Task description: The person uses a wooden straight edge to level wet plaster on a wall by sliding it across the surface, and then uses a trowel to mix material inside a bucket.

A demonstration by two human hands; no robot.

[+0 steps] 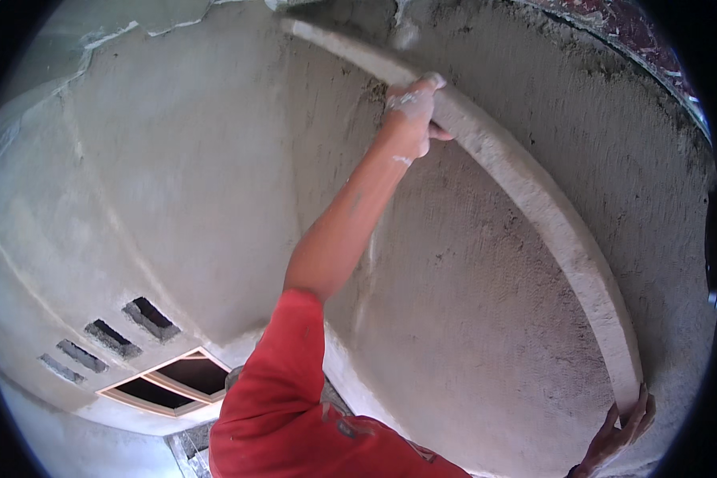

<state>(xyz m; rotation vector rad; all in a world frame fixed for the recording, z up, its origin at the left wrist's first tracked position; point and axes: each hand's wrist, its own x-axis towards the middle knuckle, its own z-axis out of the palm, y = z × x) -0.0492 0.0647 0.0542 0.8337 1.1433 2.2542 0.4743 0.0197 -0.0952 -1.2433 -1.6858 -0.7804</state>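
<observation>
A long, plaster-smeared straightedge board (534, 199) lies along the grey plastered wall (454, 255), running from top centre to lower right and looking curved in the fisheye. My left hand (414, 111), flecked with white plaster at the end of my red-sleeved arm, grips the board in its upper part. My right hand (621, 430) holds the board's lower end at the bottom right, fingers partly around it. Rougher, darker plaster shows on both sides of the board.
At lower left, several dark rectangular openings (154, 318) sit above a wooden-framed window (147, 390). A dark reddish panel (629, 28) borders the plaster at the upper right. A dark object (713, 247) shows at the right rim.
</observation>
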